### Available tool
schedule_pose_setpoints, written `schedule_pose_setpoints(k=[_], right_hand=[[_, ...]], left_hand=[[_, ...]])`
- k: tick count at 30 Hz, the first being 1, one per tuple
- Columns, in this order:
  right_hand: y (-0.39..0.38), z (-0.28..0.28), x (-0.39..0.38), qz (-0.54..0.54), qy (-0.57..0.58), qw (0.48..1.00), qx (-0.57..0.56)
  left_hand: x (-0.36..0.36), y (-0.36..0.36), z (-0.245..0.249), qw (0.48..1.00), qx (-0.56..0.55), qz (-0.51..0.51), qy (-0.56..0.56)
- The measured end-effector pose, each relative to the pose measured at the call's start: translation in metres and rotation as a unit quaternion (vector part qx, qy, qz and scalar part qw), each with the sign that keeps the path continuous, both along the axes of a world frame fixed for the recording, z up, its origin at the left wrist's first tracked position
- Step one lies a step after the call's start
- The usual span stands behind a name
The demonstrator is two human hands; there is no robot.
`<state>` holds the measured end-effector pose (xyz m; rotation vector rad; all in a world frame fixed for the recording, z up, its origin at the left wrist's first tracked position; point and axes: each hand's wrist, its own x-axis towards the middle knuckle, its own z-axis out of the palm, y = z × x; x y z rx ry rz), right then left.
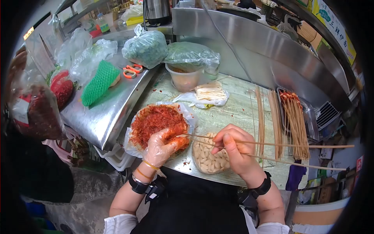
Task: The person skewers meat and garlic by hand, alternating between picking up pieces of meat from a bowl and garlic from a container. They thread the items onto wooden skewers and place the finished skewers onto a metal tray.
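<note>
My left hand point(159, 148) wears a clear plastic glove stained red at the fingers. It is closed in a pinch at the edge of a bowl of red chili-coated food point(150, 124) lined with a plastic bag. Two bamboo skewers point(280, 144) lie in my right hand point(237, 150), which is bare and closed around them. Their left ends reach the gloved fingers, and the long ends stick out to the right. What the gloved fingertips pinch is mostly hidden, but red food covers them. Below the skewers sits a container of peeled garlic cloves point(208, 160).
Loose bamboo skewers point(260, 117) lie in rows on the worktop point(237, 105). At right, a metal tray point(309, 117) holds skewers with red-coated ends point(290, 97). Behind are white strips point(210, 91) on plastic and a tub point(183, 80). Orange-handled scissors point(132, 71) and filled bags point(146, 46) stand left.
</note>
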<state>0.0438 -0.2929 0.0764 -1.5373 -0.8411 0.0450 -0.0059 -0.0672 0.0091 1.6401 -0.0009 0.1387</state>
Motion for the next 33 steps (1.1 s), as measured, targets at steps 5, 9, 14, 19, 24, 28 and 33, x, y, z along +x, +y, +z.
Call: schedule_pose_setpoints(k=[5, 9, 14, 19, 24, 28, 33], right_hand=[[0.000, -0.009, -0.003, 0.004, -0.093, 0.995, -0.033], [-0.004, -0.018, -0.012, -0.033, -0.048, 0.997, 0.048], [-0.005, -0.031, -0.019, -0.094, 0.053, 0.988, 0.113], [-0.001, -0.035, -0.021, -0.094, -0.060, 0.991, 0.075], [0.001, -0.033, -0.019, -0.097, -0.138, 0.984, 0.049], [0.002, -0.031, -0.023, -0.110, -0.198, 0.973, 0.038], [-0.002, -0.030, -0.023, -0.113, -0.197, 0.973, 0.053]], left_hand=[[-0.001, -0.007, 0.002, 0.999, -0.037, 0.025, 0.010], [0.005, -0.005, -0.015, 0.925, -0.379, -0.009, 0.015], [0.003, -0.008, -0.016, 0.862, -0.507, -0.015, -0.011], [0.003, -0.018, -0.016, 0.845, -0.535, 0.006, -0.014], [0.006, -0.023, -0.021, 0.819, -0.573, 0.014, -0.009], [0.008, -0.023, -0.021, 0.800, -0.599, 0.007, -0.005], [0.005, -0.026, -0.013, 0.796, -0.605, 0.020, 0.000]])
